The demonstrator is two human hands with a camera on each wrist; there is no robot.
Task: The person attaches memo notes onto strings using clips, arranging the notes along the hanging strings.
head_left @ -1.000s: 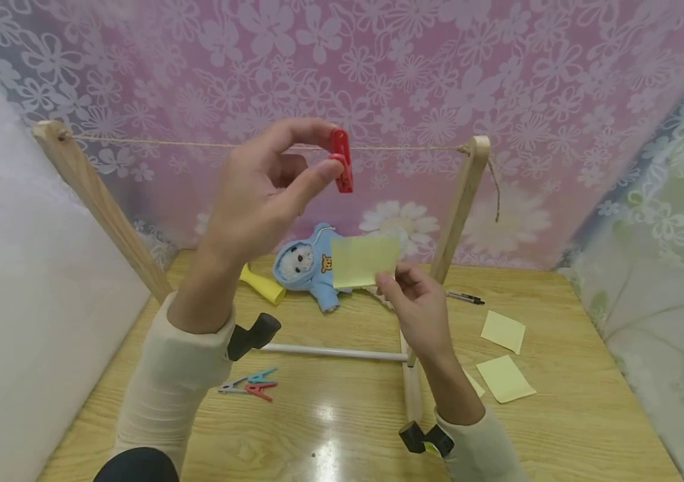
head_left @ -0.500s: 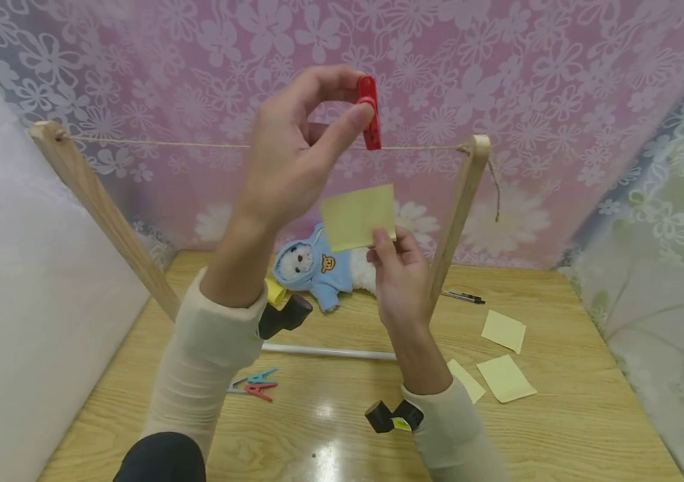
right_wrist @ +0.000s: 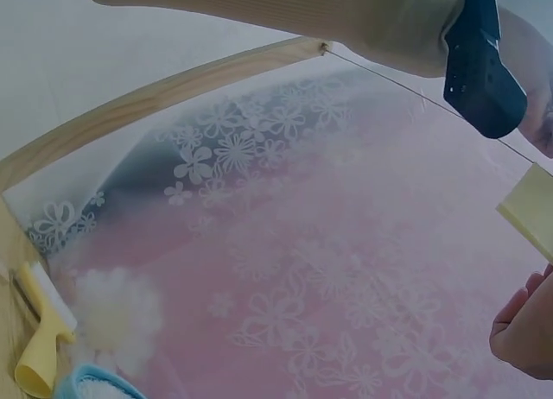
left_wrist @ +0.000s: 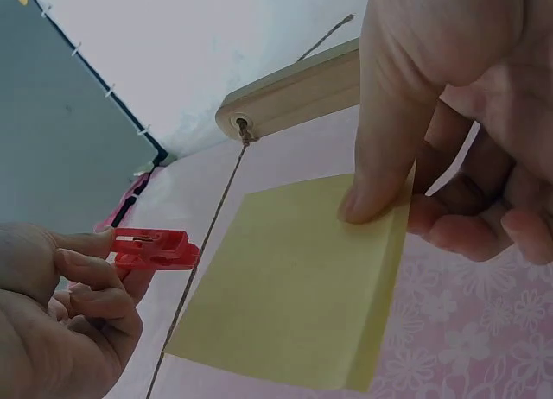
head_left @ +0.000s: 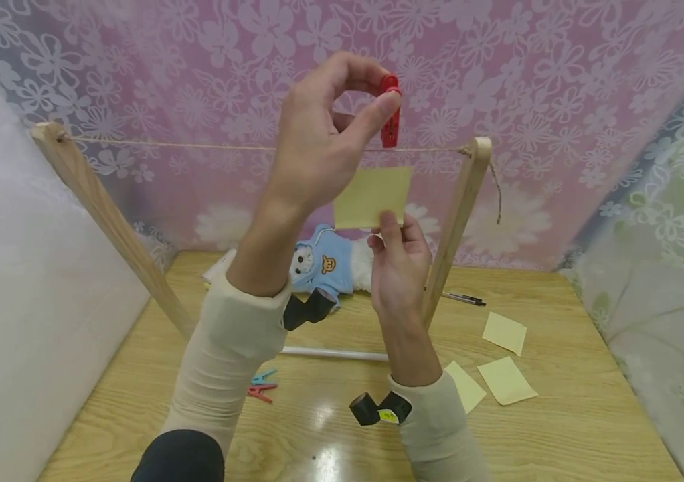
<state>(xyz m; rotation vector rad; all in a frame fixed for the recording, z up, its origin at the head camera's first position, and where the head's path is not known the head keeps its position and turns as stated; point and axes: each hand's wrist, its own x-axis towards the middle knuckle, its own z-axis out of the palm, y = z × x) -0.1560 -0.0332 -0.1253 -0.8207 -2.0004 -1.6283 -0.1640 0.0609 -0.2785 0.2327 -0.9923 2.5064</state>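
My left hand (head_left: 320,137) pinches a red clothespin (head_left: 390,117) between thumb and fingers, just above the twine (head_left: 185,143). In the left wrist view the tip of the clothespin (left_wrist: 155,250) is right at the twine. A yellow sticky note (head_left: 373,196) is held by its lower right part in my right hand (head_left: 401,264), thumb on the near face. The note sits a little below the twine in the head view, partly covered by my left hand. At the edge of the right wrist view the note (right_wrist: 531,211) shows only in part.
Wooden posts (head_left: 458,227) carry the twine, with a white bar (head_left: 336,353) low between them. Behind lies a plush toy in a blue hoodie (head_left: 332,261). Several sticky notes (head_left: 506,380) and a pen (head_left: 465,298) lie right; more clothespins (head_left: 262,388) lie left.
Both hands have risen, my left also moving right, bringing the clothespin from in front of the twine to above it. The sticky note has come up close beneath the twine.
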